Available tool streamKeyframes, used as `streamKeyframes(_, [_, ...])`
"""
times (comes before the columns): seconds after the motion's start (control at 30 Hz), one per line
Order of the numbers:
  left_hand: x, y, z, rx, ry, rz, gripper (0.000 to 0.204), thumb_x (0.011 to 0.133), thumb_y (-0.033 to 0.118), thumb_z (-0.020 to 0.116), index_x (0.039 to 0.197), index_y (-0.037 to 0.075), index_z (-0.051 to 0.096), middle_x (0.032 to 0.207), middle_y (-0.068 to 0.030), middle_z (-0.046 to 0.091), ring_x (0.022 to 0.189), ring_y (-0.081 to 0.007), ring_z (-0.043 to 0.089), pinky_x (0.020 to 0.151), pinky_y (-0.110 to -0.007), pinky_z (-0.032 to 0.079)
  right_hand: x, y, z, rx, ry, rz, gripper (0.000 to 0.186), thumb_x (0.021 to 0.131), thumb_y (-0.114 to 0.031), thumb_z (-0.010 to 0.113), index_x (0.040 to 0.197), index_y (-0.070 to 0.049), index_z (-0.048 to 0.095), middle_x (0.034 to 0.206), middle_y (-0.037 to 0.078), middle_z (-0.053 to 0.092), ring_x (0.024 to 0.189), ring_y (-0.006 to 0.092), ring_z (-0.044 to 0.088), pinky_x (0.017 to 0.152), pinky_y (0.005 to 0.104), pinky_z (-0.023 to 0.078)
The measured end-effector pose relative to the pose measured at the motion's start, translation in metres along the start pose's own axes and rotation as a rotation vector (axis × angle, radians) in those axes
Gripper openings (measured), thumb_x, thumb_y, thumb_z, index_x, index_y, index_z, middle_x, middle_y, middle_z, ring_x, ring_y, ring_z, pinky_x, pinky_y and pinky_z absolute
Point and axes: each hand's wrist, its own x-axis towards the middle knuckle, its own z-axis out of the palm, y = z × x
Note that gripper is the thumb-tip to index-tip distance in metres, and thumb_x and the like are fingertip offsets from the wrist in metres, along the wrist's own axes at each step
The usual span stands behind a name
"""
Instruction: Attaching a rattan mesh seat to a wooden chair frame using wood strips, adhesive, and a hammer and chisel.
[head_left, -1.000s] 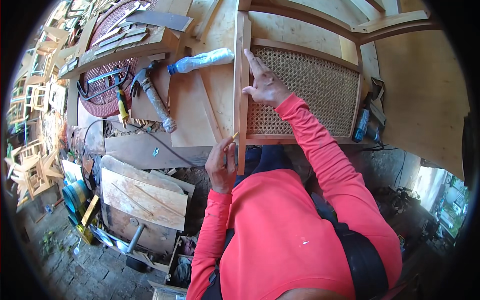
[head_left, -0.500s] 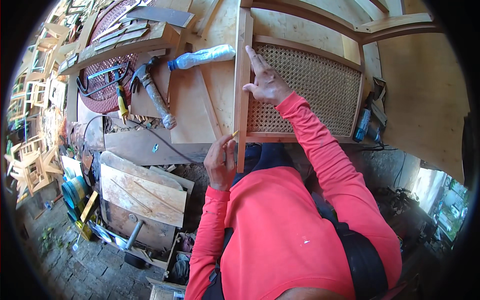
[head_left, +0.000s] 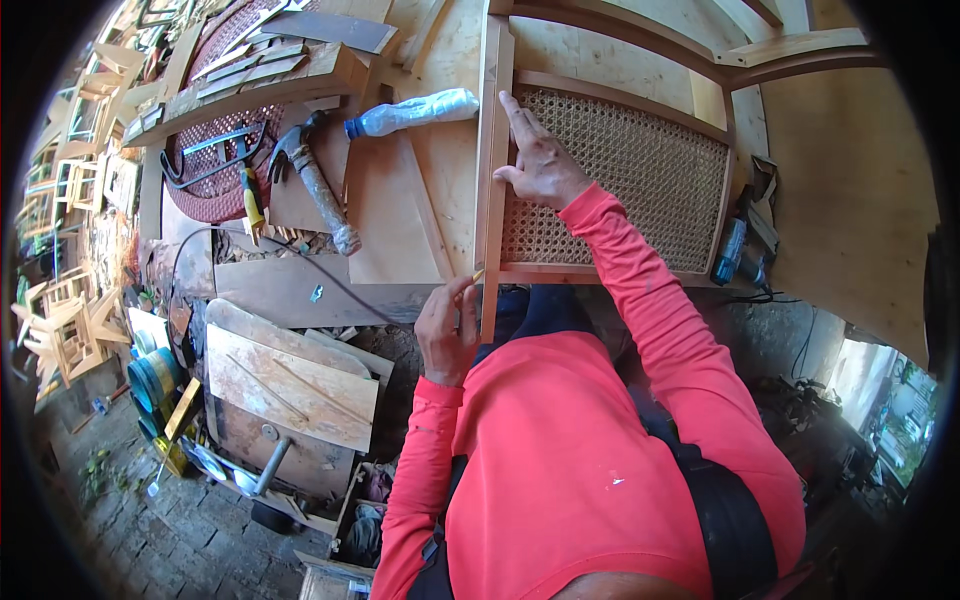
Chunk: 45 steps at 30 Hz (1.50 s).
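A cane-mesh panel in a wooden frame (head_left: 640, 170) lies on the plywood bench, with an upright rail (head_left: 492, 235) along its left side. My right hand (head_left: 540, 160) rests open on the rail and panel, fingers extended. My left hand (head_left: 445, 325) is closed on a small yellow pencil (head_left: 477, 273), whose tip touches or nearly touches the lower part of the rail. Left of the rail lie a plastic bottle (head_left: 410, 112), a hammer (head_left: 318, 195) and a hacksaw (head_left: 215, 152) with a yellow-handled tool (head_left: 250, 192).
Stacked offcuts (head_left: 250, 80) lie on the upper left. A blue tool (head_left: 732, 245) sits right of the panel. Wooden chair frames (head_left: 65, 330) fill the far left. Boards (head_left: 285, 380) and blue containers (head_left: 150, 380) stand below the bench, near a cable (head_left: 340, 285).
The view has shifted slightly, so the bench appears a little higher and farther right. My hands keep much the same positions against the rail and panel.
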Motion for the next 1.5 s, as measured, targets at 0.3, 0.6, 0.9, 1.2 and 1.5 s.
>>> streamKeyframes(0.3, [0.048,0.009,0.020,-0.115,0.162,0.082,0.020,0.099,0.001,0.069,0.119,0.000,0.072,0.105,-0.0174,0.076,0.093,-0.0305,0.076,0.081,-0.037,0.060,-0.005,0.003,0.002,0.050,-0.003,-0.044,0.116,0.081,-0.005,0.086,0.168,-0.001,0.010,0.157,0.037,0.040,0.069,0.0275,0.069,0.090,0.0424,0.059])
streamKeyframes(0.6, [0.161,0.007,0.062,-0.254,0.215,0.135,0.024,0.103,0.011,0.069,0.126,0.002,0.072,0.107,-0.0146,0.078,0.095,-0.0192,0.077,0.082,-0.032,0.059,-0.006,-0.004,-0.007,0.059,-0.038,-0.015,0.119,0.078,-0.009,0.085,0.167,0.000,0.008,0.158,0.035,0.039,0.146,0.0524,0.043,0.121,0.0486,0.042])
streamKeyframes(0.9, [0.203,0.002,0.079,-0.219,0.207,0.138,0.025,0.105,0.016,0.068,0.124,0.001,0.073,0.101,-0.0142,0.080,0.092,-0.0191,0.078,0.081,-0.032,0.060,-0.002,0.013,0.005,0.004,-0.021,-0.063,0.115,0.080,-0.011,0.079,0.168,-0.003,0.005,0.163,0.034,0.035,0.139,0.0546,0.049,0.110,0.0511,0.052])
streamKeyframes(1.2, [0.210,-0.003,0.074,-0.159,0.223,0.255,0.020,0.102,0.013,0.071,0.119,0.001,0.074,0.100,-0.0163,0.079,0.088,-0.0231,0.079,0.077,-0.034,0.060,-0.002,0.014,0.006,-0.019,-0.060,-0.051,0.118,0.081,-0.013,0.080,0.169,-0.005,0.001,0.163,0.035,0.035,0.142,0.0544,0.046,0.111,0.0516,0.052])
streamKeyframes(1.5, [0.216,0.005,0.058,-0.048,0.155,0.329,0.015,0.100,0.009,0.070,0.112,0.001,0.072,0.095,-0.0153,0.077,0.082,-0.0253,0.077,0.076,-0.034,0.058,-0.003,0.012,0.004,0.004,-0.024,-0.110,0.123,0.081,-0.019,0.086,0.169,-0.005,0.001,0.163,0.036,0.034,0.144,0.0553,0.044,0.112,0.0526,0.051])
